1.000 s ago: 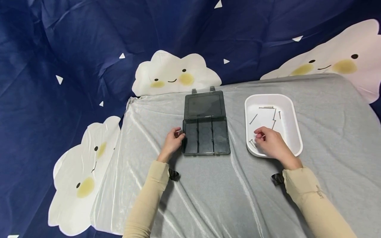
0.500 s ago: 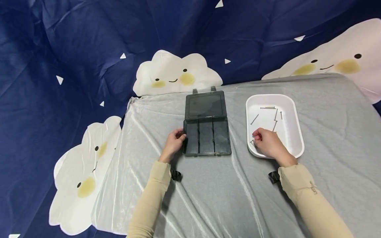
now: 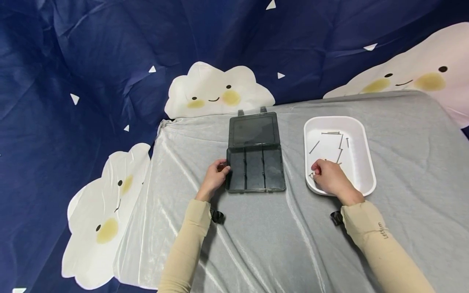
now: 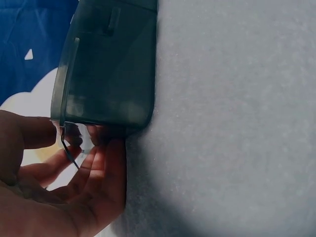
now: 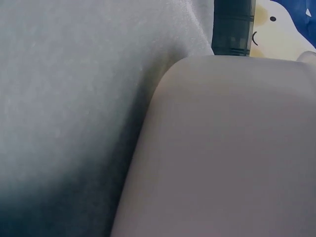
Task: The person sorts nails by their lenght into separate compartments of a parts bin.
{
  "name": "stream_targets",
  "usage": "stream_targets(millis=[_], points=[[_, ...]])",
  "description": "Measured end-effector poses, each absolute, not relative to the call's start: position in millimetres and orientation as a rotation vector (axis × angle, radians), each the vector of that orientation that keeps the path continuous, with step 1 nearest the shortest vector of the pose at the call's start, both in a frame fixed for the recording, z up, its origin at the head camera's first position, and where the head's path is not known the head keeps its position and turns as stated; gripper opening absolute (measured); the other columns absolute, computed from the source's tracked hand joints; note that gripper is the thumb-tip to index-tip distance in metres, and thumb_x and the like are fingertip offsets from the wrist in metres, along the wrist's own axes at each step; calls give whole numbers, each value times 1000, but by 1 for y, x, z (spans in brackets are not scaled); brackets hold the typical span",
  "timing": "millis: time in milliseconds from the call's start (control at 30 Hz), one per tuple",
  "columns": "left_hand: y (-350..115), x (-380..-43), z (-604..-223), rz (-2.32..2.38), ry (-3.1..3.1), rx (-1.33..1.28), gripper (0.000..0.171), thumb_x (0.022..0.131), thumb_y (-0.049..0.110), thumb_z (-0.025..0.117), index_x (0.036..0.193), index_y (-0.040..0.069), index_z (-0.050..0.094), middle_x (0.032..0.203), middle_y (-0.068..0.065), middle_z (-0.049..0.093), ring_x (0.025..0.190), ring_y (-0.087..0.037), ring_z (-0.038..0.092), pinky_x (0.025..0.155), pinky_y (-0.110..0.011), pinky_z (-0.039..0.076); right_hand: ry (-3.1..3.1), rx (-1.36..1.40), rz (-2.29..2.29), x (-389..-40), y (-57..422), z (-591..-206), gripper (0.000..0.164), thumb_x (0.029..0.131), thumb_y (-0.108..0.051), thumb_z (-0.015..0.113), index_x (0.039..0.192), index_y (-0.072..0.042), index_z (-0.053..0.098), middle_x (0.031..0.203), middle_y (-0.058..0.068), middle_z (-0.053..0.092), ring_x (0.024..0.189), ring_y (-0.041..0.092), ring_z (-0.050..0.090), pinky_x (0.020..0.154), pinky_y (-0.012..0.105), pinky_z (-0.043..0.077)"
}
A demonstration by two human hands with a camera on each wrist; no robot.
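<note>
A dark translucent compartment box (image 3: 254, 173) lies on the grey cloth with its lid (image 3: 253, 129) folded back; its three long compartments hold nothing visible. My left hand (image 3: 213, 179) holds the box's left side. The left wrist view shows the thumb at the rim and the fingers (image 4: 111, 173) against the outer wall. To the right stands a white tray (image 3: 369, 171) with several loose screws, among them a slanted screw (image 3: 314, 147). My right hand (image 3: 332, 178) is inside the tray's near left part, fingers bent beside a screw (image 3: 312, 176). Its fingertips are partly hidden, so any grip is unclear.
Grey cloth (image 3: 256, 240) covers the table, with folds running toward the front. A dark blue backdrop (image 3: 220, 32) with cloud prints hangs behind. In the right wrist view the tray's outer wall (image 5: 222, 148) fills much of the picture and hides the hand.
My right hand has lowered slightly toward the tray's near left corner, and its fingers have drawn closer together. The left hand stays at the box's side.
</note>
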State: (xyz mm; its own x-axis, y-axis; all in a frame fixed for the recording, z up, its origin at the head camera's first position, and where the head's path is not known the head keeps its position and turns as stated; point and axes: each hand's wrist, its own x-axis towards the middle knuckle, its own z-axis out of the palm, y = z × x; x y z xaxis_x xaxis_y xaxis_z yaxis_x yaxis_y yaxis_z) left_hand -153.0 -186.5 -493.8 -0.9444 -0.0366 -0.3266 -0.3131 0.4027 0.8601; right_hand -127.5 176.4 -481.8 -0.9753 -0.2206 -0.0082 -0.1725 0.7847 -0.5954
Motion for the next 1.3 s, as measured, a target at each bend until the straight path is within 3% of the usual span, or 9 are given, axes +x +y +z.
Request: stream_targets(millis=[133, 267, 667, 1300], points=[[-186, -154, -494, 1573, 2378, -327, 39, 97, 14, 57, 135, 7, 52, 113, -15, 55, 73, -15, 50, 61, -24, 44, 2896, -320, -942, -127, 176, -482, 12, 77, 2, 58, 88, 4, 61, 73, 8, 54, 70, 25, 52, 69, 40, 40], [-186, -154, -496, 1577, 2366, -340, 40, 97, 15, 58, 135, 7, 52, 111, -12, 54, 71, -14, 49, 60, -24, 44, 2906, -318, -939, -127, 176, -482, 13, 76, 2, 56, 87, 4, 61, 73, 9, 55, 70, 26, 52, 69, 41, 41], [-188, -155, -496, 1579, 2342, -373, 40, 96, 16, 59, 135, 8, 52, 116, -12, 55, 80, -15, 50, 63, -26, 46, 2935, -232, -891, -124, 174, -480, 17, 75, -1, 53, 90, 2, 62, 72, 9, 60, 71, 32, 57, 68, 49, 44], [-189, -157, -497, 1560, 2347, -352, 38, 97, 17, 58, 133, 8, 53, 112, -11, 55, 78, -15, 50, 62, -25, 45, 2894, -189, -807, -126, 172, -480, 17, 74, -5, 57, 90, 2, 59, 74, 14, 60, 70, 35, 57, 65, 49, 43]])
